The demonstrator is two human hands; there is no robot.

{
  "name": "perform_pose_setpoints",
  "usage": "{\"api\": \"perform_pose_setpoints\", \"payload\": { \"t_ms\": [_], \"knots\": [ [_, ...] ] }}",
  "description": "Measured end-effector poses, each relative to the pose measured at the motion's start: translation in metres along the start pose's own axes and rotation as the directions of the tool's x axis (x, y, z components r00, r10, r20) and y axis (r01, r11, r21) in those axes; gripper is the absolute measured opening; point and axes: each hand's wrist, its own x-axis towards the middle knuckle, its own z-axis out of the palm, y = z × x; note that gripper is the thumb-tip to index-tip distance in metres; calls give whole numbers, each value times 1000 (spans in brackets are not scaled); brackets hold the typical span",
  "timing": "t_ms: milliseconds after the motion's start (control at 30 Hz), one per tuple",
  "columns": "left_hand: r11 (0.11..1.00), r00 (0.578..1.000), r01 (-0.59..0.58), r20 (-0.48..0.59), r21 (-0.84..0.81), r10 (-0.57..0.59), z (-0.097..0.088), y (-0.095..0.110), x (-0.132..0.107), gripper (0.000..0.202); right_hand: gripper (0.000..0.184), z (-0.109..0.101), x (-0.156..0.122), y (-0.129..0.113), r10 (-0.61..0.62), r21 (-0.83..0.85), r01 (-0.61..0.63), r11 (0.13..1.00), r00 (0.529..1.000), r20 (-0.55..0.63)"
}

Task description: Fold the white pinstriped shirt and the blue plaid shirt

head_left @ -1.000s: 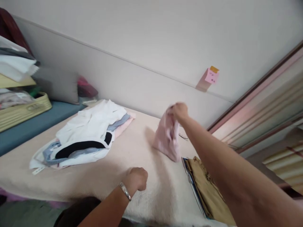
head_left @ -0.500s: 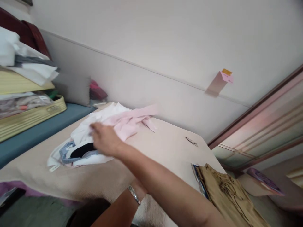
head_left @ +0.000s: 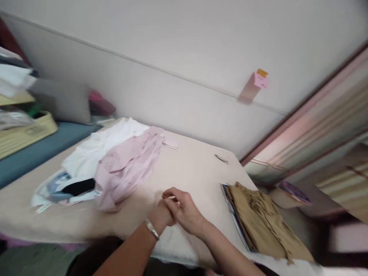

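Observation:
In front of me my two hands meet above the bed's near edge. My right hand (head_left: 185,210) is curled, thumb and fingers drawn together over my left hand; whatever they may pinch is too small to make out. My left hand (head_left: 163,213), below a silver bracelet (head_left: 151,229), has its fingers mostly hidden behind the right one. To the left of them lies a crumpled pink garment (head_left: 126,165), partly over white clothes (head_left: 86,153). A black patch (head_left: 79,187) and light blue cloth (head_left: 56,183) show at the white clothes' near end.
Folded khaki trousers (head_left: 258,218) lie on a stack at the right. A small hair clip (head_left: 221,158) rests on the beige bed cover (head_left: 186,165). A grey cushion (head_left: 61,100) and yellow basket (head_left: 28,134) stand at the left. A wall (head_left: 161,96) runs behind.
My right hand has come back from the white clothes to my left hand. The pink garment now lies spread farther toward me over the white clothes. The view has swung right.

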Motion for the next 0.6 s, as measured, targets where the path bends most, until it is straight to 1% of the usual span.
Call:
{"api": "perform_pose_setpoints", "payload": {
  "t_ms": [33,67,100,133,167,200,300,333,367,400,433,500,533,600],
  "knots": [
    [998,999,-31,42,50,29,-2,2,0,28,17,-19,-11,21,48,-34,-49,998,998,-36],
    [996,996,-55,73,73,50,-4,4,1,28,16,-40,-22,44,113,-113,-119,986,992,-65],
    [992,994,-65,91,105,56,-5,6,3,29,16,-64,-34,67,191,-226,-208,952,977,-95],
    [988,993,-77,98,131,65,-5,7,4,30,15,-89,-46,89,287,-360,-319,877,948,-141],
    [985,992,-87,99,150,72,-5,8,6,32,16,-116,-57,111,390,-498,-443,746,896,-213],
    [982,992,-92,98,166,76,-3,7,8,33,17,-144,-69,130,446,-544,-524,655,850,-282],
    [978,993,-64,111,198,42,4,5,13,35,28,-220,-96,179,522,-579,-693,429,714,-467],
    [978,993,-50,117,203,26,6,3,16,35,33,-241,-102,192,534,-584,-723,369,679,-503],
    [978,992,-39,124,203,14,8,1,18,35,38,-259,-107,204,544,-594,-738,319,657,-523],
    [979,992,-33,129,200,7,10,0,20,35,44,-274,-110,215,554,-611,-738,287,648,-522],
    [980,991,-32,133,196,6,10,-1,22,35,51,-285,-111,225,564,-635,-724,269,653,-506],
    [981,989,-36,146,190,8,8,-1,23,34,62,-299,-110,243,583,-687,-679,260,677,-449],
    [982,988,-35,153,188,6,6,-1,24,33,61,-302,-108,250,591,-711,-654,258,689,-419],
    [982,985,-26,173,189,-7,2,1,23,32,49,-304,-103,260,603,-749,-616,244,701,-381]
  ]
}}
